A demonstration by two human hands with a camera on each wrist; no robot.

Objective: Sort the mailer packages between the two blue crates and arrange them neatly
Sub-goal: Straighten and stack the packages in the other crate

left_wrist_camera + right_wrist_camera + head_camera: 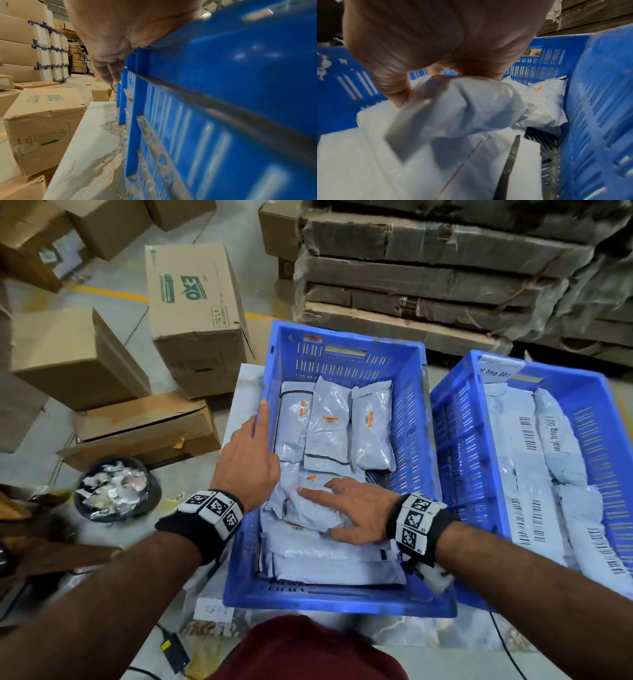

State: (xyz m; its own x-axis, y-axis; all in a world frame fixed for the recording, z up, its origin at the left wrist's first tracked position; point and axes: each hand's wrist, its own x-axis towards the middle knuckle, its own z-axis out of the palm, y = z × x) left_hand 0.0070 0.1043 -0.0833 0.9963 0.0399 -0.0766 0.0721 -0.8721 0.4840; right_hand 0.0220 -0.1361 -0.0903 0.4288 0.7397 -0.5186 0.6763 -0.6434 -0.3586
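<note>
While I lean in: my left hand point(251, 446) lies flat on the crate point(263, 594) rim.
Right hand point(356, 510): fingers spread, pressing a mailer point(308, 508) (nothing gripped).

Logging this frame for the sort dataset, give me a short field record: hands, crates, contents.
left hand: rests on the left rim of the left crate, fingers straight
right hand: lies spread on a grey mailer inside the left crate
left crate contents: three mailers side by side at the far end, a looser pile near the person
right crate: mailers in rows, barcodes showing
support: pale table
</note>
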